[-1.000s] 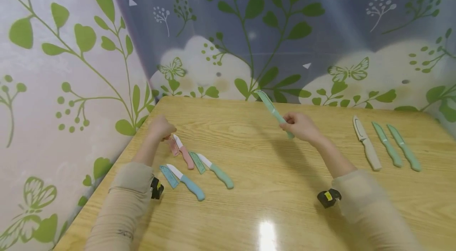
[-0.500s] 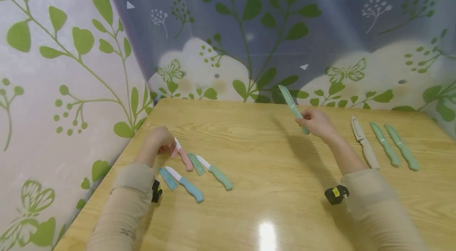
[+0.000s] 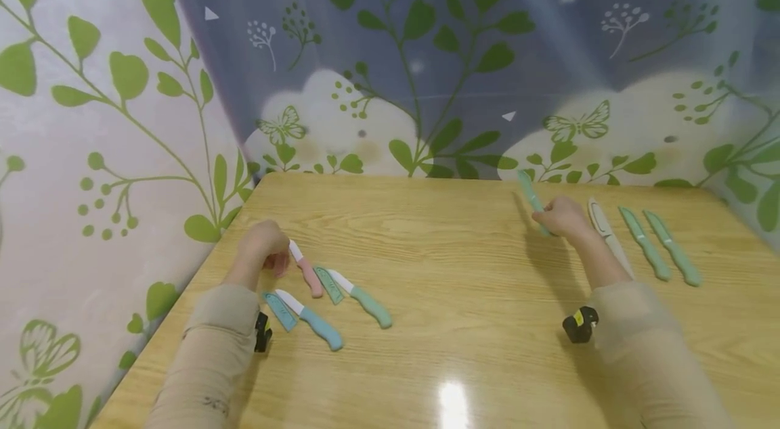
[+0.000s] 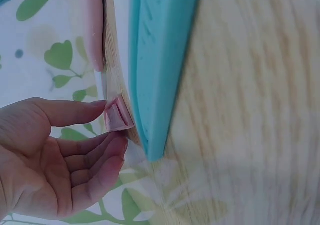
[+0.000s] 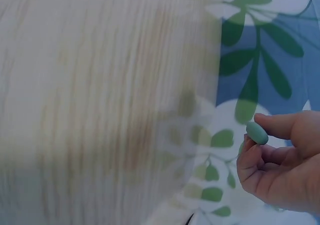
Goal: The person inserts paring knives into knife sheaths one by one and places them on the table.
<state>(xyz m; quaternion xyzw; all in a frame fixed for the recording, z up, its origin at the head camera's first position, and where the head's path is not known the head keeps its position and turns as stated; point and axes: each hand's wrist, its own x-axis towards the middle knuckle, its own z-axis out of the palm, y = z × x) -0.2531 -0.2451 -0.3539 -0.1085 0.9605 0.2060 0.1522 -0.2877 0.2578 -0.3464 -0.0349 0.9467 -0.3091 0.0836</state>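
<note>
My left hand (image 3: 262,244) pinches a pink knife sheath (image 4: 118,116) between thumb and fingertips, low over the table's left side. Beside it lies the unsheathed pink knife (image 3: 307,273), white blade pointing away. A blue knife (image 3: 319,329) with its blue sheath (image 3: 280,312), and a green paring knife (image 3: 370,306) with its green sheath (image 3: 330,285), lie close by. Raised above the table's far right, my right hand (image 3: 562,216) grips a longer green knife (image 3: 530,192) by its handle; its blade end points up and away. In the right wrist view only the handle's butt (image 5: 257,133) shows.
At the right lie a beige knife (image 3: 600,219), partly behind my right forearm, and two sheathed green knives (image 3: 646,243) side by side. The wooden table (image 3: 439,321) ends at patterned cloth walls (image 3: 365,97) at the back and left.
My right hand has carried the green knife rightward, closer to the beige knife, and lowered it somewhat. The left hand has taken hold of the pink sheath and shifted it left from the pink knife.
</note>
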